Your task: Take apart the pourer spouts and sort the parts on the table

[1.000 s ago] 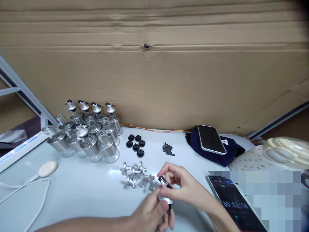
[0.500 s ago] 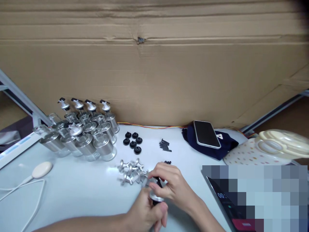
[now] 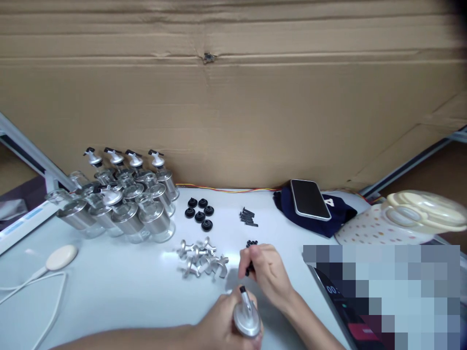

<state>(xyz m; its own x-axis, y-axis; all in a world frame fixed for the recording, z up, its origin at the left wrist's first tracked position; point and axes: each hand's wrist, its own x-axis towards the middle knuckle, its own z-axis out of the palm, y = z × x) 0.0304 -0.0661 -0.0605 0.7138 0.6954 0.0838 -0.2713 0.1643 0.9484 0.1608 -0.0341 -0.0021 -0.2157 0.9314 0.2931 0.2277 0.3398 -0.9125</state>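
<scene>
My left hand [image 3: 228,318] is closed around a silver bottle pourer [image 3: 247,318], whose narrow spout points up and ends in a black tip. Just beyond it, my right hand [image 3: 268,272] has its fingers curled over a small black part [image 3: 249,269]; its exact shape is mostly hidden. Small black pieces [image 3: 251,242] lie on the table right behind the right hand's knuckles. To the left of the hands is a loose pile of silver pourer tops [image 3: 204,257]. Farther back are several round black stoppers [image 3: 199,217] and a cluster of thin black pins [image 3: 248,217].
Glass bottles [image 3: 155,218] stand grouped at the back left, some fitted with pourers. A phone [image 3: 310,199] rests on dark blue cloth [image 3: 341,211]. A spotted container [image 3: 379,223] and a partly blurred tablet-like screen [image 3: 335,296] are at right. A white charger [image 3: 62,256] lies left.
My right hand has pulled away from the pourer, up and to the right. The pourer in my left hand has turned, its spout now showing. The view has shifted slightly.
</scene>
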